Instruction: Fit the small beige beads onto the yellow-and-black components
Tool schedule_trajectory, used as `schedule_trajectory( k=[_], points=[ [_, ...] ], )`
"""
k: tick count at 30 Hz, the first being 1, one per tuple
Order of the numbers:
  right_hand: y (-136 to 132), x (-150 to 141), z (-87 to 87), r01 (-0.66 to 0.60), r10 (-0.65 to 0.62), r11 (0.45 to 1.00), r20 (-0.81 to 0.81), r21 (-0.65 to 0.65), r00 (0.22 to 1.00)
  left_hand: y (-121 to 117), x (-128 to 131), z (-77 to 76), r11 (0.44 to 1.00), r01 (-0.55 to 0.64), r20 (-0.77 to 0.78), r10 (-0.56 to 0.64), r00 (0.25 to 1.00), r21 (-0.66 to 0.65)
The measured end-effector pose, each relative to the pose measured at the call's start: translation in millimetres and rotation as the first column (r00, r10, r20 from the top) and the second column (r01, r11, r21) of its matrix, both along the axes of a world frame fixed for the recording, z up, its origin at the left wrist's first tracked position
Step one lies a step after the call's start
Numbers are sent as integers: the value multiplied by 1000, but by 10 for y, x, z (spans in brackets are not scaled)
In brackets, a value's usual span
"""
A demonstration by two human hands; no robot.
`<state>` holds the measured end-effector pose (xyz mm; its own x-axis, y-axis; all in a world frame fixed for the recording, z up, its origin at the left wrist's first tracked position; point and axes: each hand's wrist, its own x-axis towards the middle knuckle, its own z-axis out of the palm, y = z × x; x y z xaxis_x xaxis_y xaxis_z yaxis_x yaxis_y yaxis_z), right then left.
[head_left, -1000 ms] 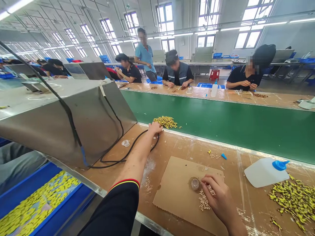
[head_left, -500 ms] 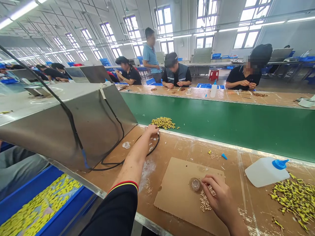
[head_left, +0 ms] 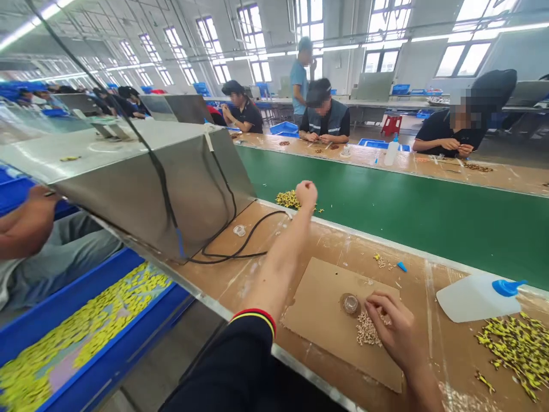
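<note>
My left hand (head_left: 306, 193) is stretched far out, closed in a fist just above a pile of small yellow parts (head_left: 288, 199) at the near edge of the green conveyor belt (head_left: 386, 200); what it holds is hidden. My right hand (head_left: 397, 326) rests with curled fingers on a brown cardboard sheet (head_left: 326, 315), touching a heap of tiny pale parts (head_left: 366, 332) next to a small clear cup (head_left: 350, 303).
A slanted steel hood (head_left: 141, 183) with a black cable (head_left: 240, 240) stands left. A white squeeze bottle with blue cap (head_left: 476, 294) lies right, beside more yellow parts (head_left: 514, 343). A blue bin of yellow pieces (head_left: 72, 337) sits below left. Several people work across the belt.
My left hand has lifted off the table by the cable and now hovers closed over the yellow pile. The view has shifted left; my right hand stays on the cardboard.
</note>
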<state>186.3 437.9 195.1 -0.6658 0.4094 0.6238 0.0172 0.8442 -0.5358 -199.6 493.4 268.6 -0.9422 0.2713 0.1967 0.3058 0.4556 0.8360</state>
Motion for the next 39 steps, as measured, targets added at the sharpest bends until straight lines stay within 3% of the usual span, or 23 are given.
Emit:
schedule_trajectory(
  k=[3, 6, 8, 9, 10, 11, 13, 16, 17, 19, 21, 23, 25, 30, 34, 37, 39],
  points=[
    [26, 128, 85, 48, -50, 999, -105, -24, 993, 318, 683, 94, 973, 63, 46, -75, 996, 224],
    [33, 405, 159, 136, -143, 990, -226, -47, 963, 274, 1324, 147, 893, 177, 49, -216, 975, 414],
    [52, 663, 173, 247, -240, 969, -326, -22, 914, -8, 1674, 149, 624, 285, -1, -415, 910, 728],
    [65, 805, 164, 333, -310, 943, -369, -3, 876, -212, 1835, 139, 507, 334, -63, -478, 876, 795],
    [76, 953, 145, 417, -375, 909, -407, 17, 833, -447, 1989, 120, 430, 386, -127, -518, 846, 816],
    [80, 1102, 117, 502, -442, 864, -440, 26, 782, -701, 2136, 92, 389, 436, -182, -541, 821, 812],
    [63, 1403, 38, 660, -608, 751, -400, -11, 685, -1212, 2379, 5, 366, 524, -267, -561, 784, 769],
    [0, 1842, -142, 808, -811, 567, -280, -160, 514, -1800, 2564, -225, 335, 738, -351, -716, 604, 586],
    [-28, 1982, -216, 847, -863, 494, -232, -195, 449, -1928, 2594, -322, 283, 822, -376, -784, 495, 494],
    [-106, 2240, -370, 918, -942, 324, -168, -230, 290, -2110, 2654, -515, 87, 940, -410, -883, 226, 331],
    [-207, 2442, -517, 962, -984, 158, -111, -223, 136, -2230, 2718, -678, -33, 964, -334, -941, 59, 265],
    [-291, 2581, -645, 975, -996, 74, -70, -209, 60, -2301, 2757, -808, -53, 969, -256, -967, 11, 243],
    [-306, 2664, -751, 978, -998, 63, -35, -198, 57, -2327, 2747, -916, -39, 977, -214, -977, 7, 208],
    [72, 2675, -898, 984, -961, 174, 211, -31, 176, -2315, 2654, -1135, 26, 987, -175, -983, 55, 161],
    [608, 2536, -891, 965, -874, 245, 452, 91, 180, -2344, 2667, -1290, 6, 990, -200, -979, 34, 140],
    [931, 2387, -847, 959, -806, 266, 568, 97, 166, -2375, 2658, -1402, 32, 994, -184, -982, 51, 108],
    [1068, 2293, -810, 946, -774, 308, 604, 99, 189, -2390, 2634, -1460, 53, 994, -165, -984, 68, 95]
  ],
)
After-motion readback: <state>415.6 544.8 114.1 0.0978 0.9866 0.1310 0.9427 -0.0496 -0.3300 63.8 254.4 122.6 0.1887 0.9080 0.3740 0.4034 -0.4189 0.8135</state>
